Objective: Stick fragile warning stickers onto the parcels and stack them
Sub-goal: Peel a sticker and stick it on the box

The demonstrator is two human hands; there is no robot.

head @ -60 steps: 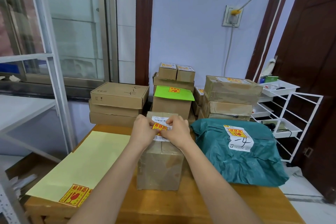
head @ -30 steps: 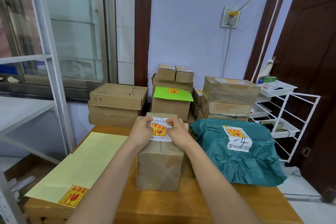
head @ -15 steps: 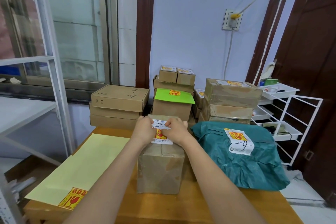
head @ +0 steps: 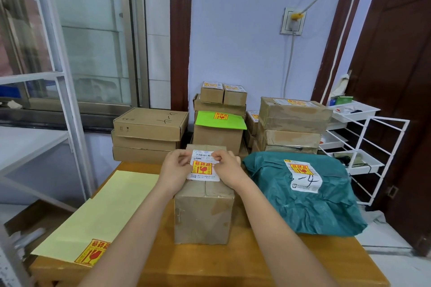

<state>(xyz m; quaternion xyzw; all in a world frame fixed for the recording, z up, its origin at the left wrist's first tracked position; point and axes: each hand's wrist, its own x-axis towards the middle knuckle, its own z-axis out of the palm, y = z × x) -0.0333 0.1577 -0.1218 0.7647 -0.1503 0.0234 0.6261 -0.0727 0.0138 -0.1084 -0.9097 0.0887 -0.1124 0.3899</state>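
Head view: a brown parcel [head: 203, 205] is stood near the middle of the table [head: 245, 261], its top face turned up so that the fragile sticker [head: 202, 167] can be laid over the white shipping label [head: 203, 165]. The sticker lies flat on that label, between the two hands. The left hand [head: 173, 170] is curled at the label's left edge and the right hand [head: 229, 169] at its right, fingertips pinched down on the label's upper rim, apparently to smooth it and steady the box. A yellow backing sheet [head: 102, 212] with one sticker left is kept at the table's left edge, within reach. A green bag parcel [head: 307, 202], already stickered, is set toward the right edge, and stickered boxes [head: 291, 123] are stacked beyond the far edge.
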